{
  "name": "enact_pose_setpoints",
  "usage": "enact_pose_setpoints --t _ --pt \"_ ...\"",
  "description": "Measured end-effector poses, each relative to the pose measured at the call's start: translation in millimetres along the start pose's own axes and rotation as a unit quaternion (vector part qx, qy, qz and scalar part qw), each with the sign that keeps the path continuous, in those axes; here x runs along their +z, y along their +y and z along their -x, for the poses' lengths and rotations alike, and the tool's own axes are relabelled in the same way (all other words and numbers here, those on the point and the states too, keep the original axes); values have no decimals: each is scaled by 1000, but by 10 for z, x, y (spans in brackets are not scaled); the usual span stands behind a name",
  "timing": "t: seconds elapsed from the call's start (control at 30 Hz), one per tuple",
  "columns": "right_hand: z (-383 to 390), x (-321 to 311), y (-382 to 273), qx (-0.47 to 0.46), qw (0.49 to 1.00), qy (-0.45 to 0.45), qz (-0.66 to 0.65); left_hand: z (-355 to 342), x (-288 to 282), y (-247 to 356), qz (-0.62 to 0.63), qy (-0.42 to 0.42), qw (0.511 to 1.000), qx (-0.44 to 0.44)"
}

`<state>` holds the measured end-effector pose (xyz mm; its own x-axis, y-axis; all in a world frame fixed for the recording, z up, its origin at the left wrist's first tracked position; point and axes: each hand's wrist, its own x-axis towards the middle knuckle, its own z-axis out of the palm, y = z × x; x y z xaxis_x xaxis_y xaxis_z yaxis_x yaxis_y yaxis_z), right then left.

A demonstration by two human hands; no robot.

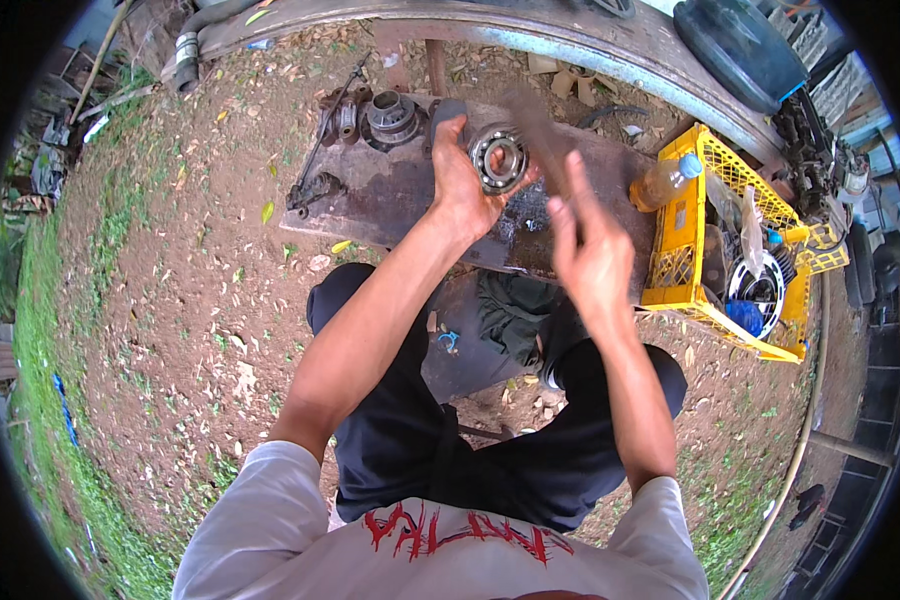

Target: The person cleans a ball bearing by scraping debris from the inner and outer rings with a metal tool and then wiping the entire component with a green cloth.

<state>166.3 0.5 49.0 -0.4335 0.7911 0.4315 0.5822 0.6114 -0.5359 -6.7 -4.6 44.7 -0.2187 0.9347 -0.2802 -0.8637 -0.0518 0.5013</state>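
Observation:
A steel ball bearing [481,159] is upright in my left hand [458,188], whose fingers are closed around it above a dark, stained low work surface [390,195]. Just right of the bearing, my right hand [596,258] grips a long dark tool [542,135], blurred by motion, that rises past the bearing. Whether the tool touches the bearing I cannot tell. Behind my left hand stand a round flanged metal part [389,125] and several smaller metal parts [347,120]. A thin rod [318,140] lies along the left end of the surface.
A yellow crate [700,250] holding assorted parts stands at the right, with a bottle of amber liquid [660,185] by its near left corner. A long ledge [530,35] with a black container [735,55] runs behind. Dark cloth [510,310] lies below, between my knees.

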Motion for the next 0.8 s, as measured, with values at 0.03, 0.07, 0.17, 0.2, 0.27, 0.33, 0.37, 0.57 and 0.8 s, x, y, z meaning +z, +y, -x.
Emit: enact_pose_setpoints --t 0.03,0.07,0.17,0.2,0.27,0.33,0.37,0.57,0.8 --pt "-90 -29 39 36 999 3 12 -3 17 32 -15 17 1000 9" --pt "-110 -33 66 18 1000 17 -12 16 50 66 -55 26 998 24" --pt "137 2 -19 -89 995 -6 -40 33 68 31 -71 11 996 47" --pt "127 34 7 -103 994 4 -28 30 74 29 -62 -26 997 35" --pt "-44 -1 49 -28 1000 4 -9 34 36 60 -75 16 996 38" --pt "-68 10 91 -16 1000 3 -8 5 15 57 -86 47 994 47" --pt "-3 41 44 -44 998 3 -33 -6 33 57 -83 18 995 43" --pt "-104 13 18 52 996 16 -73 32 38 35 -149 17 987 55" --pt "-11 -41 63 -28 999 16 -22 111 108 43 -117 17 992 45"
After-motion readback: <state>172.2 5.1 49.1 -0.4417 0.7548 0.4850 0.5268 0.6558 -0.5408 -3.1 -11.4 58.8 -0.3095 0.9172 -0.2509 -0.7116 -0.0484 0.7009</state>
